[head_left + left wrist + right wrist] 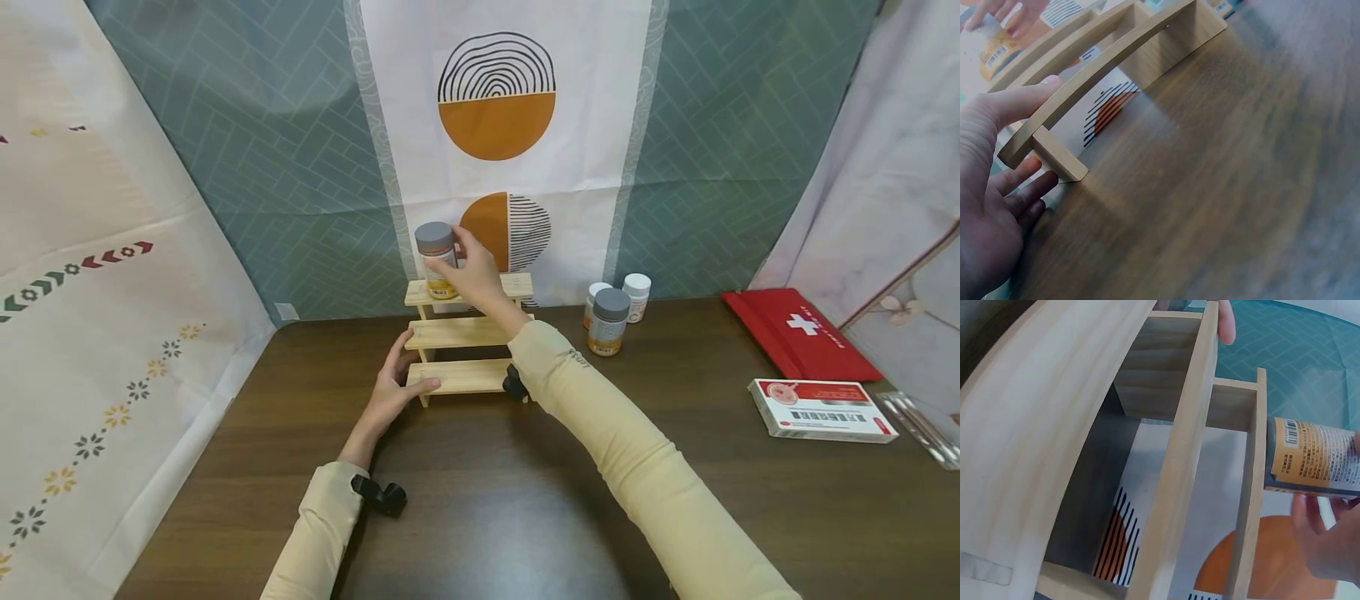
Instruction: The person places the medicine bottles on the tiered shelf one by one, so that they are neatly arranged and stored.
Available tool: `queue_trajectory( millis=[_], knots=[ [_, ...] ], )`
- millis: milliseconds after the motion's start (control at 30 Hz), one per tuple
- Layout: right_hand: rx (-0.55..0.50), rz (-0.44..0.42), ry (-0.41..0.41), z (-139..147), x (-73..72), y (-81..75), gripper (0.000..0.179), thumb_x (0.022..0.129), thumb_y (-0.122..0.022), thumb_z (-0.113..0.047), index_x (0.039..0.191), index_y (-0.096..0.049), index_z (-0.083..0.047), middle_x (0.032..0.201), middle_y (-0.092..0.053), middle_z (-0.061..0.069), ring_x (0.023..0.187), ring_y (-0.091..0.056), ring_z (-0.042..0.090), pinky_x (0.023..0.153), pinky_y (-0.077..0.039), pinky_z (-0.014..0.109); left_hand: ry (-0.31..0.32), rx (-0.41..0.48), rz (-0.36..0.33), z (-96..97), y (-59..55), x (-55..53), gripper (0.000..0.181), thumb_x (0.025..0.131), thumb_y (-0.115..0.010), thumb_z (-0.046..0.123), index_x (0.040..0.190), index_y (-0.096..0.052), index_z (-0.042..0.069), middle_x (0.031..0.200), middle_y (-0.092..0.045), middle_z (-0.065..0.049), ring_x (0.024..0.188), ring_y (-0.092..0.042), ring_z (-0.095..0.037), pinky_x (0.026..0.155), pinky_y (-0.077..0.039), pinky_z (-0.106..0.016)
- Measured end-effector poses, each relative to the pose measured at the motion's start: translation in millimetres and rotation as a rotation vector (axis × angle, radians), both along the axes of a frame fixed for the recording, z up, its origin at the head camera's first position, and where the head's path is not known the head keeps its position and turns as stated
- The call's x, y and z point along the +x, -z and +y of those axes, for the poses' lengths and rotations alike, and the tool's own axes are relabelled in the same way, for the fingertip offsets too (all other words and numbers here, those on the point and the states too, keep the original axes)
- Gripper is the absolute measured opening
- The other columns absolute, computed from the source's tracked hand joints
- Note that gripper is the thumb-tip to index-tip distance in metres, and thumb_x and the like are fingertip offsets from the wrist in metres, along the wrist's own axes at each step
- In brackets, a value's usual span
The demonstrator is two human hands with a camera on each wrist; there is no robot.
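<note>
Holding up top: your right hand [478, 275] has its thumb and fingers curled round a gray-lidded bottle [432, 248], yellowish toward the base.
Bottle spot: upright at the left end of the top step, base looks like it's touching the wood.
Steadying side: your left hand [387, 387] grips the left end of the wooden stand [461, 333], thumb over the bottom step, other fingers round the side.
Stand: three pale steps on the dark table [465, 475], near the backdrop [322, 258].
Bottle cluster: just right of the stand you've got a second gray-lidded bottle [610, 321] in front of two white-lidded bottles [637, 297].
Far right: a red pouch [776, 327] with a white cross, a red-and-white box [825, 412] right in front, and a slim packet [918, 427] next to that.
</note>
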State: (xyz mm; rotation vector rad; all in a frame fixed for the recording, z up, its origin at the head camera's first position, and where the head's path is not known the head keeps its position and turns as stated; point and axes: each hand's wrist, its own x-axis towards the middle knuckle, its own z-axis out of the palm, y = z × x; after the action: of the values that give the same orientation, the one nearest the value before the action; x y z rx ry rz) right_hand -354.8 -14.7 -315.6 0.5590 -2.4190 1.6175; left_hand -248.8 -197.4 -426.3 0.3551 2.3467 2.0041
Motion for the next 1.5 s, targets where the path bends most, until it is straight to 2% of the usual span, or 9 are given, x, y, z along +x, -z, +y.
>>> queue_trajectory(
  millis=[333, 600, 800, 867, 1000, 1133, 1333, 1400, 1500],
  knots=[
    [-0.002, -0.136, -0.051, 10.9, 3.7, 11.6, 0.070, 0.092, -0.068, -0.029, 0.151, -0.033, -0.015, 0.144, -0.050, 0.012, 0.125, -0.055, 0.028, 0.103, -0.048, 0.041, 0.007, 0.004, -0.006, 0.9, -0.4, 1.1, 0.094, 0.087, -0.069, 0.000, 0.158, -0.010, 0.018, 0.148, -0.038, -0.029, 0.140, -0.034, -0.042, 0.121, -0.014, -0.057],
    [0.066, -0.129, -0.020, 18.5, 10.7, 18.0, 0.061, 0.095, -0.064, -0.027, 0.148, -0.038, -0.014, 0.142, -0.052, 0.012, 0.123, -0.056, 0.029, 0.099, -0.050, 0.041, -0.006, 0.002, -0.003, 0.8, -0.5, 0.7, 0.094, 0.087, -0.069, 0.000, 0.158, -0.011, 0.019, 0.147, -0.039, -0.029, 0.137, -0.038, -0.044, 0.114, -0.027, -0.055],
    [0.016, -0.122, 0.001, 25.4, 13.4, 28.2, 0.051, 0.096, -0.063, -0.021, 0.143, -0.046, -0.010, 0.131, -0.061, 0.012, 0.117, -0.060, 0.029, 0.096, -0.052, 0.039, -0.008, -0.008, -0.006, 0.8, -1.0, 2.1, 0.093, 0.087, -0.070, 0.000, 0.158, -0.011, 0.018, 0.146, -0.040, -0.030, 0.137, -0.038, -0.044, 0.116, -0.024, -0.056],
    [-0.020, -0.117, 0.007, 27.8, 14.3, 30.2, 0.049, 0.096, -0.063, -0.020, 0.141, -0.049, -0.008, 0.128, -0.063, 0.013, 0.115, -0.061, 0.029, 0.096, -0.052, 0.039, -0.007, -0.005, -0.002, 0.7, 0.5, 0.7, 0.093, 0.087, -0.069, 0.000, 0.158, -0.012, 0.018, 0.146, -0.040, -0.030, 0.137, -0.037, -0.043, 0.117, -0.022, -0.058],
    [-0.074, -0.110, 0.024, 31.4, 16.0, 32.3, 0.044, 0.096, -0.062, -0.017, 0.137, -0.052, -0.006, 0.122, -0.066, 0.014, 0.112, -0.061, 0.029, 0.098, -0.050, 0.040, -0.010, 0.003, 0.020, -3.6, 14.6, -7.7, 0.092, 0.088, -0.069, 0.003, 0.157, -0.013, 0.025, 0.146, -0.041, -0.027, 0.138, -0.037, -0.041, 0.119, -0.018, -0.058],
    [-0.105, -0.107, 0.035, 35.2, 18.8, 34.0, 0.041, 0.096, -0.062, -0.016, 0.135, -0.054, -0.006, 0.119, -0.067, 0.014, 0.110, -0.061, 0.029, 0.098, -0.050, 0.040, -0.020, -0.005, 0.035, -5.9, 22.1, -11.4, 0.093, 0.087, -0.070, 0.003, 0.157, -0.015, 0.028, 0.145, -0.044, -0.024, 0.136, -0.040, -0.038, 0.117, -0.023, -0.055],
    [-0.139, -0.098, 0.027, 44.9, 24.7, 36.0, 0.041, 0.097, -0.060, -0.018, 0.136, -0.053, -0.006, 0.120, -0.067, 0.013, 0.107, -0.062, 0.030, 0.093, -0.051, 0.040, -0.020, -0.034, 0.020, -0.9, 8.6, -4.9, 0.093, 0.087, -0.070, 0.001, 0.158, -0.012, 0.021, 0.145, -0.044, -0.026, 0.131, -0.045, -0.035, 0.103, -0.039, -0.027],
    [-0.164, -0.111, 0.024, 48.0, 26.7, 35.6, 0.041, 0.097, -0.060, -0.019, 0.136, -0.053, -0.006, 0.120, -0.067, 0.013, 0.107, -0.062, 0.030, 0.089, -0.051, 0.036, -0.017, -0.035, 0.012, 1.2, 2.3, -1.5, 0.093, 0.087, -0.070, 0.000, 0.158, -0.012, 0.018, 0.145, -0.043, -0.028, 0.132, -0.044, -0.037, 0.103, -0.039, -0.027],
    [-0.213, -0.128, 0.006, 51.8, 31.2, 34.1, 0.042, 0.097, -0.061, -0.018, 0.136, -0.053, -0.006, 0.121, -0.066, 0.015, 0.107, -0.062, 0.034, 0.083, -0.050, 0.030, -0.014, -0.023, -0.003, 1.7, -0.1, 1.4, 0.093, 0.087, -0.069, -0.001, 0.158, -0.011, 0.018, 0.146, -0.042, -0.028, 0.135, -0.041, -0.040, 0.111, -0.034, -0.040]
  ],
)
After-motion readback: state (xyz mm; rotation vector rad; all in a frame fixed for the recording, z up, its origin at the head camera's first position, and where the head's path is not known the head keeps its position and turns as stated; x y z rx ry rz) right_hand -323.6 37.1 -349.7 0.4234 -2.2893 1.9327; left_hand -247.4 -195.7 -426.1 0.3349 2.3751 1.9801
